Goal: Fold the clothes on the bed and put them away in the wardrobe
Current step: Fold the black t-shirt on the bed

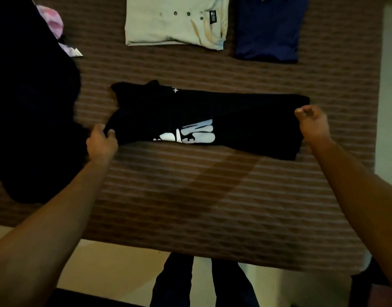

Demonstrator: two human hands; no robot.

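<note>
Our left hand (102, 141) and right hand (312, 124) pinch opposite ends of the black T-shirt (212, 120), which stretches between our curled fingers over the brown striped bedcover (190, 196); beyond them lie a folded cream shirt (175, 23) and navy garment (269, 29), pale floor (124, 267) below

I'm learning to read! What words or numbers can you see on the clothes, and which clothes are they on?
Black shirt: big white and grey print, letters cut off by the fold and sideways, not readable as a word.
Black shirt, near its top edge: a small white star shape, a sign, not a word.
Beige shirt: a small dark neck label, too small and blurred to read.
Blue shirt: no text visible.
</note>
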